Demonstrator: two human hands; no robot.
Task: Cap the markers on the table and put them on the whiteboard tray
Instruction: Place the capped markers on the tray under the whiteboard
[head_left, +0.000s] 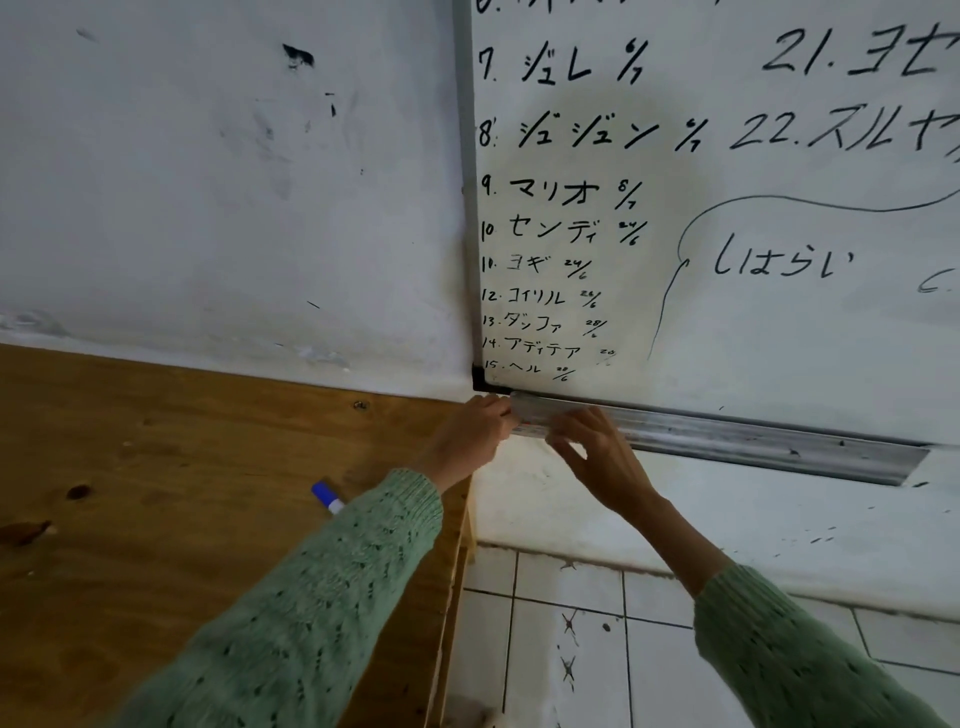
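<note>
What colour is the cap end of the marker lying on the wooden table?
Blue, on the marker partly hidden behind the left sleeve; head view.

Scuffed white wall (208, 182), tiled floor (571, 649).

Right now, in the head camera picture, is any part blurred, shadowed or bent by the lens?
Head view: both hands at the whiteboard tray are soft with motion blur; a round dark shadow lies on the whiteboard; the wide lens tilts the board's frame; the blue marker on the table is fairly sharp.
</note>
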